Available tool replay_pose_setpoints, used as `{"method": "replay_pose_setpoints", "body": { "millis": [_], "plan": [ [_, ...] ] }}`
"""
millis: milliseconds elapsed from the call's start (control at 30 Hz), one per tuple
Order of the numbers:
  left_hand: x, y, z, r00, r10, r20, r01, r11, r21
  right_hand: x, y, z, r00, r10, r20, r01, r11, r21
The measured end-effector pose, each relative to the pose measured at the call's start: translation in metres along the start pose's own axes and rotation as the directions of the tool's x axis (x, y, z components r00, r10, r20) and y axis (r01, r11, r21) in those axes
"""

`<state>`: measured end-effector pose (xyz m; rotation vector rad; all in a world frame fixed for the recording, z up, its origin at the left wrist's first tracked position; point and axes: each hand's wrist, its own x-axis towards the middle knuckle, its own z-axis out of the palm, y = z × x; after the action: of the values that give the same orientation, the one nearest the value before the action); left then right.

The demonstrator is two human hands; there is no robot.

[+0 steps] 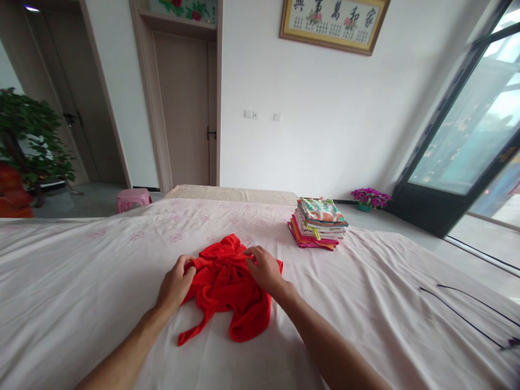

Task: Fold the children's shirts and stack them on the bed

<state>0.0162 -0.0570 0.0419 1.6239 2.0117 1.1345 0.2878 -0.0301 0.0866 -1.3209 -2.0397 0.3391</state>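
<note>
A crumpled red garment (226, 287) lies on the pale pink bedsheet (81, 281) in front of me. My left hand (175, 284) grips its left edge with the fingers curled into the cloth. My right hand (264, 268) pinches the upper right part of the same garment, fingers closed on the fabric. A loose strip of the garment trails toward me on the sheet.
A stack of folded colourful clothes (319, 223) sits on the bed at the far right. A thin black cable (467, 317) crosses the sheet at right. Beyond the bed are a pink stool (132, 199), a potted plant (28, 141), a door and a glass door.
</note>
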Motion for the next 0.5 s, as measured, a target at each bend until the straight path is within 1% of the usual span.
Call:
{"method": "replay_pose_setpoints", "body": {
  "millis": [100, 167, 233, 267, 300, 333, 367, 400, 433, 467, 500],
  "plan": [
    [-0.001, 0.001, 0.003, 0.996, 0.029, 0.090, -0.031, 0.999, 0.017, 0.027, -0.017, 0.014, 0.987, -0.095, 0.130, 0.115, 0.980, -0.160],
    [-0.001, -0.001, 0.005, 0.992, 0.064, 0.111, -0.065, 0.998, -0.001, 0.042, -0.025, 0.028, 0.969, -0.114, 0.219, 0.166, 0.957, -0.236],
    [0.000, -0.005, 0.006, 0.994, 0.072, 0.079, -0.068, 0.996, -0.054, 0.055, -0.026, 0.042, 0.954, -0.062, 0.292, 0.146, 0.951, -0.273],
    [0.000, -0.006, 0.006, 0.997, 0.062, 0.054, -0.056, 0.994, -0.097, 0.060, -0.024, 0.048, 0.954, -0.020, 0.298, 0.107, 0.954, -0.279],
    [0.001, -0.007, 0.005, 0.999, 0.047, 0.024, -0.043, 0.988, -0.150, 0.066, -0.020, 0.052, 0.962, 0.031, 0.270, 0.042, 0.965, -0.260],
    [0.002, -0.007, 0.003, 1.000, 0.028, -0.012, -0.030, 0.977, -0.211, 0.071, -0.015, 0.053, 0.973, 0.087, 0.213, -0.044, 0.979, -0.198],
    [0.003, -0.007, 0.000, 0.999, 0.007, -0.048, -0.020, 0.960, -0.280, 0.076, -0.010, 0.051, 0.980, 0.147, 0.131, -0.138, 0.988, -0.076],
    [0.005, -0.005, -0.005, 0.996, -0.017, -0.084, -0.014, 0.936, -0.353, 0.081, -0.003, 0.045, 0.977, 0.211, 0.042, -0.214, 0.971, 0.106],
    [0.008, -0.004, -0.010, 0.991, -0.045, -0.123, -0.012, 0.904, -0.427, 0.086, 0.004, 0.037, 0.958, 0.283, -0.040, -0.255, 0.910, 0.327],
    [0.011, -0.003, -0.016, 0.983, -0.075, -0.167, -0.019, 0.866, -0.500, 0.090, 0.012, 0.027, 0.934, 0.344, -0.101, -0.237, 0.804, 0.545],
    [0.014, -0.002, -0.023, 0.972, -0.107, -0.208, -0.032, 0.822, -0.568, 0.094, 0.020, 0.015, 0.910, 0.388, -0.147, -0.174, 0.678, 0.714]
  ]
}}
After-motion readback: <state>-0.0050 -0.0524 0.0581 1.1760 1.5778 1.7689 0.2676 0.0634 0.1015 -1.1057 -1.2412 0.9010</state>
